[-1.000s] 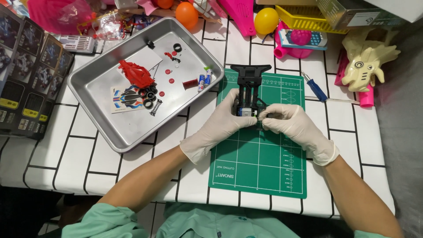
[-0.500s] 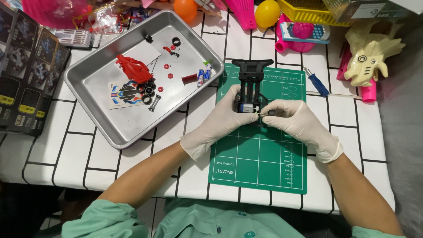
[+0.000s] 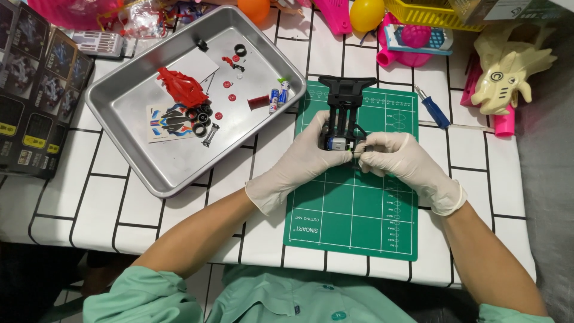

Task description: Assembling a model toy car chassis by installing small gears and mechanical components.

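A black toy car chassis (image 3: 345, 101) lies on the green cutting mat (image 3: 359, 221). My left hand (image 3: 302, 162), in a white glove, grips the chassis at its near end, where a small silver motor sits. My right hand (image 3: 406, 162), also gloved, pinches a small dark part against the right side of that same end. Both hands meet over the mat's upper half.
A metal tray (image 3: 149, 173) at the left holds a red car body (image 3: 179, 84), a sticker sheet, black tyres, red gears and two small batteries (image 3: 277, 96). A blue screwdriver (image 3: 433, 107) lies right of the mat. Toys, balls and boxes crowd the table's back and left edges.
The view has shifted slightly. My hands stay on the chassis's near end, with the right fingers pressing closer against its side.
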